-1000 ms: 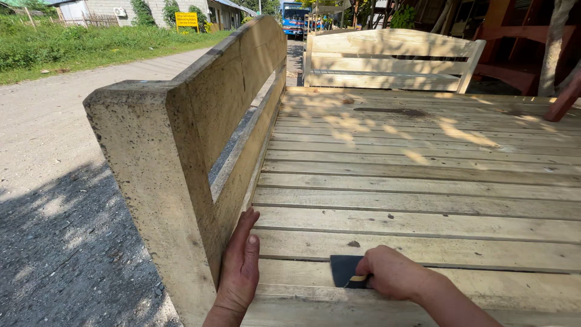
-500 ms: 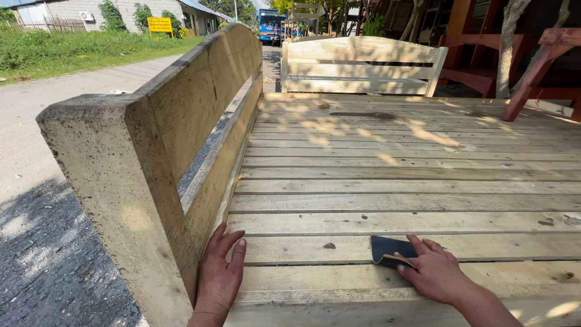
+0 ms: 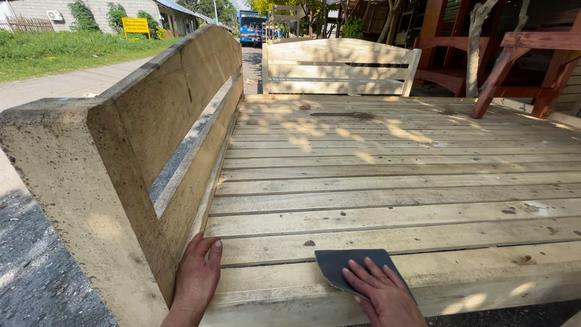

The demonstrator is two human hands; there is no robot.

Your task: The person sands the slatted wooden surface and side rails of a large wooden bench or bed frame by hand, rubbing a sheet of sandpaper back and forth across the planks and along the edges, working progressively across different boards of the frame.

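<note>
Observation, outdoor workshop yard. The person's right hand [image 3: 382, 295], at the bottom centre-right of the frame, lies flat with fingers spread on a dark grey sheet of sandpaper [image 3: 350, 266], pressing it down rather than gripping it. The sheet rests on the nearest pale slats of a large unfinished slatted wooden platform bed [image 3: 387, 175]. Compared with a second ago, the sheet sat closer to the left corner with the hand curled over it; half a second ago it had slid rightward; now the palm is opened out on top and the sheet lies farther along the front slats. Judgement: sanding strokes are travelling along the front boards, away from the corner. The left hand [image 3: 196, 280], lower left, rests open, fingers together, against the base of the tall pale wooden side rail [image 3: 151, 127], holding nothing, bracing only; its position is nearly unchanged. A cream slatted headboard [image 3: 339, 68] stands at upper centre, reddish-brown wooden furniture [image 3: 514, 54] at upper right, a gravel road [image 3: 42, 91] at left.
</note>
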